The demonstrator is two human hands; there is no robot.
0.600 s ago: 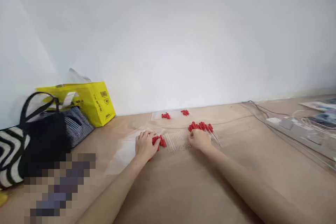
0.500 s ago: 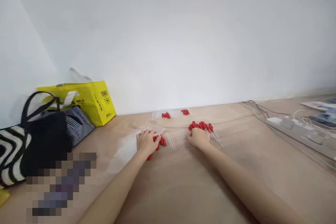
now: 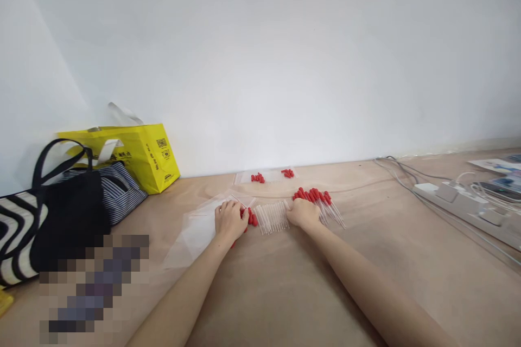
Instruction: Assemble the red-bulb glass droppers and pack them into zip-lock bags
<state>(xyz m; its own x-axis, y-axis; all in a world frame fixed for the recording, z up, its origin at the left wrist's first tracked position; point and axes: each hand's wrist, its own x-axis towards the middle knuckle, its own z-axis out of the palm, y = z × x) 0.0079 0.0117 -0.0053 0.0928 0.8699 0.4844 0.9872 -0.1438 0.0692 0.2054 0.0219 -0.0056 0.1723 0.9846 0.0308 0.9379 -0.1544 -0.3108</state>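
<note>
Whitish rods between left hand and right hand, just beside right; hands' grip: cannot tell.

A square code and dark lettering mark the side of a yellow bag, the characters too small to read.

One left hand and one right hand share one wooden tabletop with one row of pale sticks, one fan of red-tipped sticks, three clusters of red pieces, one yellow shopping bag, one black-and-white bag, one striped pouch and one power strip.
</note>
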